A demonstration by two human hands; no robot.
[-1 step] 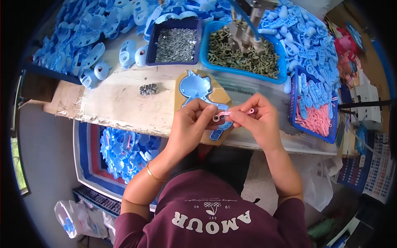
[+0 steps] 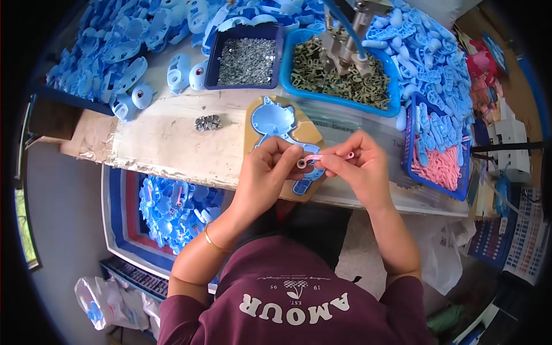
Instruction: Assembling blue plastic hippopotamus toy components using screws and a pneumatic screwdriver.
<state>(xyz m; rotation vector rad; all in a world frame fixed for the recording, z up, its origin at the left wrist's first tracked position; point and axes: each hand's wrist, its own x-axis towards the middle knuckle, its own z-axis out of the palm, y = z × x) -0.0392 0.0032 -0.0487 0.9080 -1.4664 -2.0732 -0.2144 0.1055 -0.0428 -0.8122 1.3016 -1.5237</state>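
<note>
Front and centre, the pink piece (image 2: 313,157) hangs between two hands, right over the bench. Taking it as the hub of the dial, with twelve pointing away from the person: the left hand (image 2: 267,175), at eight, has thumb and forefinger closed by its round, dark-centred end. Over at three, the right hand (image 2: 359,169) pinches along the thin shank, fingertips bunched, the slim ringed tip poking past them. Both grips are closed on that one part!

Below the hands sits a tan block (image 2: 313,135), and lying in it a blue shell (image 2: 271,118), its broad hollow at eleven, its lower part tucked partly behind the fingers. Look to ten: a little cluster of shiny metal bits (image 2: 207,122) on the bench top (image 2: 172,149). At eleven, a dark blue tray (image 2: 241,87) brims with small silvery parts. Just past twelve, a bright blue tray (image 2: 339,102) holds olive-green pieces (image 2: 310,69), with a metal tool head (image 2: 348,46) standing over them.

Round to three, there's a blue basket (image 2: 437,190), pink sticks (image 2: 437,169) and blue pieces inside. And down at eight, a striped bin (image 2: 123,215) carries more blue shells (image 2: 164,221).
</note>
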